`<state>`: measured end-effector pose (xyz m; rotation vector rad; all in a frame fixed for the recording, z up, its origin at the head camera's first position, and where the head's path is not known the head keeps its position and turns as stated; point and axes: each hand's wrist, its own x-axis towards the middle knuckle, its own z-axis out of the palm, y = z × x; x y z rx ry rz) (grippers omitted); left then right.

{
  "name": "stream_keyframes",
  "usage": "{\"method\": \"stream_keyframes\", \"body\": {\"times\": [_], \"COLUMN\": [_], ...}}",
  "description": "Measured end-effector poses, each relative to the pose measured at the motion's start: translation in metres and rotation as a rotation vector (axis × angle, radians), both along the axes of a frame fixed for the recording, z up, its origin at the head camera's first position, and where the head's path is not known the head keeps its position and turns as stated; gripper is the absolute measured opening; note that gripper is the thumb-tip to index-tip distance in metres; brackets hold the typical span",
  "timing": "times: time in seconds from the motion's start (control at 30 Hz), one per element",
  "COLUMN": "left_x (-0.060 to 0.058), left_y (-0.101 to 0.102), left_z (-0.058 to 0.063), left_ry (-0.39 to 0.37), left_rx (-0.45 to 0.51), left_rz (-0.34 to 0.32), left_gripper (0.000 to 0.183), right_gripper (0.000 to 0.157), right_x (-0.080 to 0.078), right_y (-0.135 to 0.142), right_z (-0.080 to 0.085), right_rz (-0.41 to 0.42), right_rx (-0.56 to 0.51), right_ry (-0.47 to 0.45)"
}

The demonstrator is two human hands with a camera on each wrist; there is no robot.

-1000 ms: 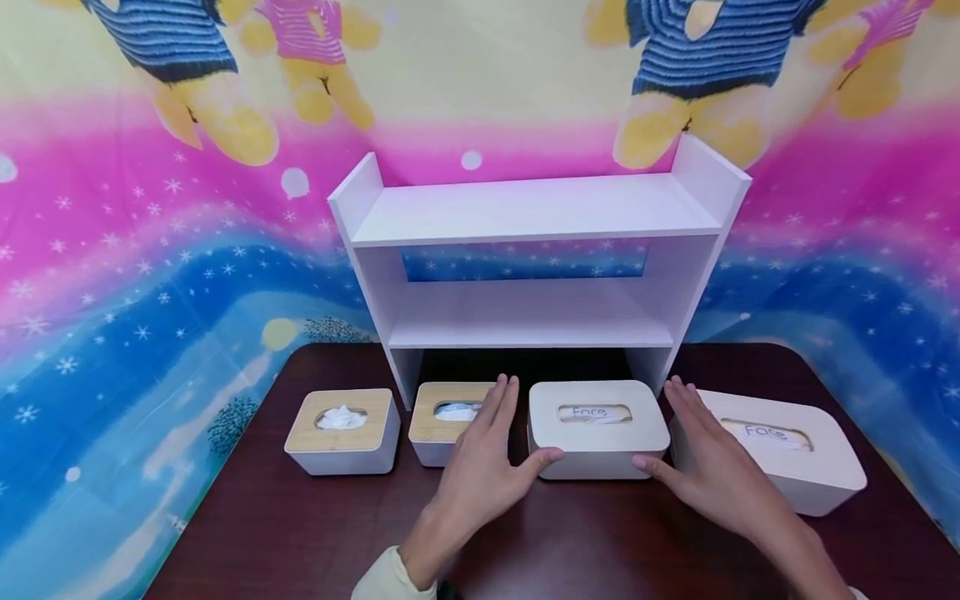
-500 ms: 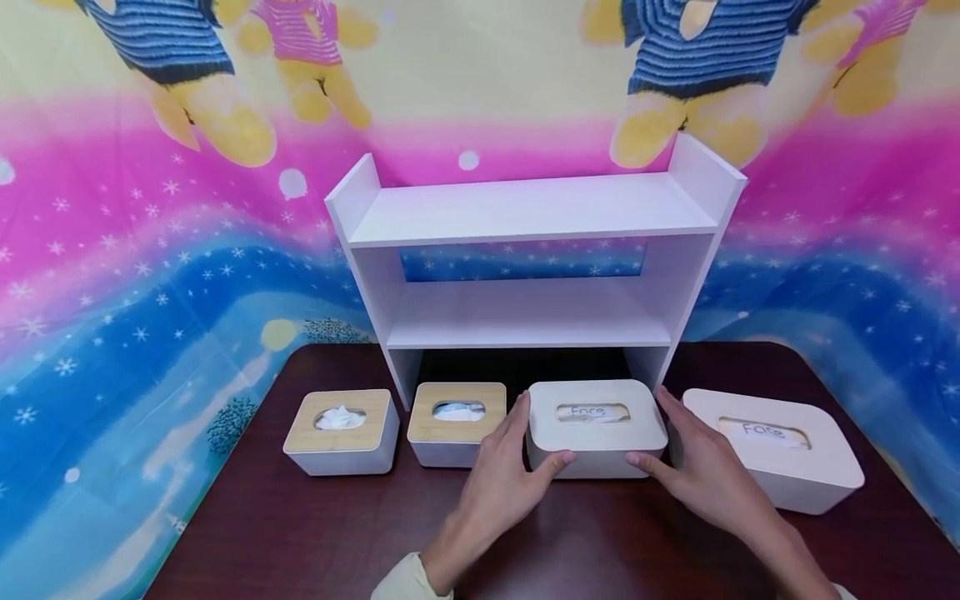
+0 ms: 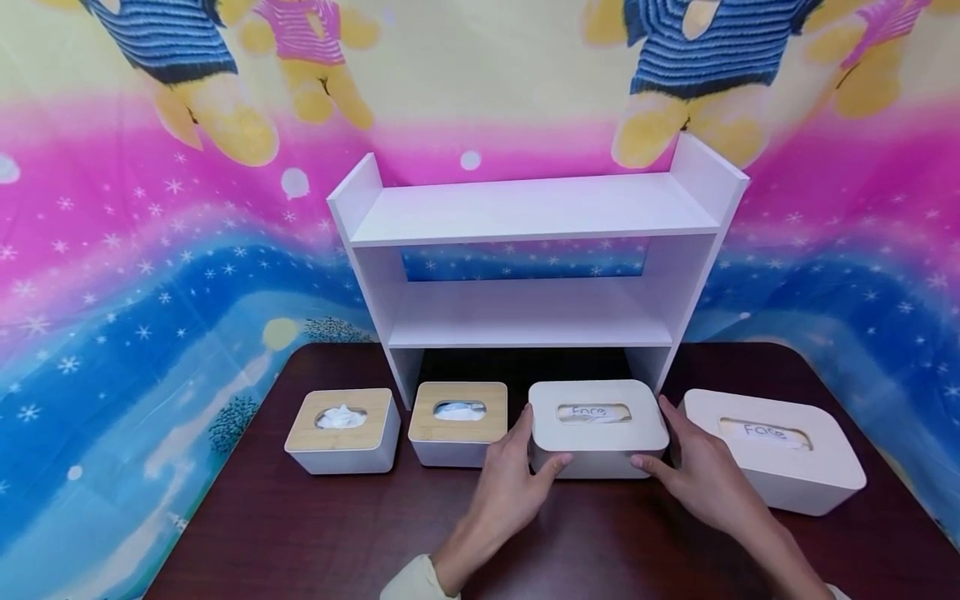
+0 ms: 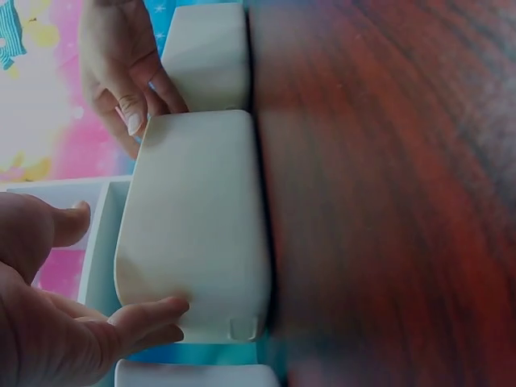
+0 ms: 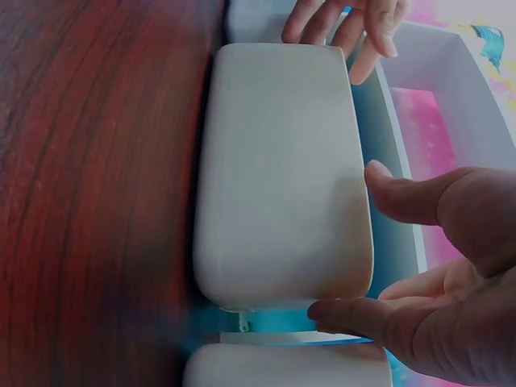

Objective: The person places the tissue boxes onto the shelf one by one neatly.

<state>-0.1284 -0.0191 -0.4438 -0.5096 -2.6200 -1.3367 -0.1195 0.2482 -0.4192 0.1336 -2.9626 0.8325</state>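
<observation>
White box (image 3: 598, 438) on worktop (image 3: 600, 546), before shelf (image 3: 531, 312), between wood-topped box (image 3: 453, 432) and angled white box (image 3: 787, 462). Left hand (image 3: 513, 482) at its left end, right hand (image 3: 703, 479) at its right end; on both, fingers extended, thumb spread apart.

Room above box (image 3: 598, 435) (shelf (image 3: 532, 308) behind)
</observation>
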Motion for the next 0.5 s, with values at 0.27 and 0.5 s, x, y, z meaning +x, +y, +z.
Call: {"method": "stream_keyframes", "body": {"times": [0.27,0.5], "left_x": [0.0002,0.0001], "left_y": [0.0006,0.0024], "left_z": [-0.0063,-0.0088], "left_ry": [-0.011,-0.025], "left_rx": [-0.003,0.015], "left_rz": [0.021,0.011], "left_gripper": [0.079,0.074], "right_gripper": [0.097,0.090], "right_x": [0.0010,0.0028], "right_y": [0.0001,0.0001], "right_z": [-0.0021,-0.0081], "right_rz": [-0.028,-0.043], "right_rx": [0.010,-0.002], "right_ry": [0.001,-0.030]}}
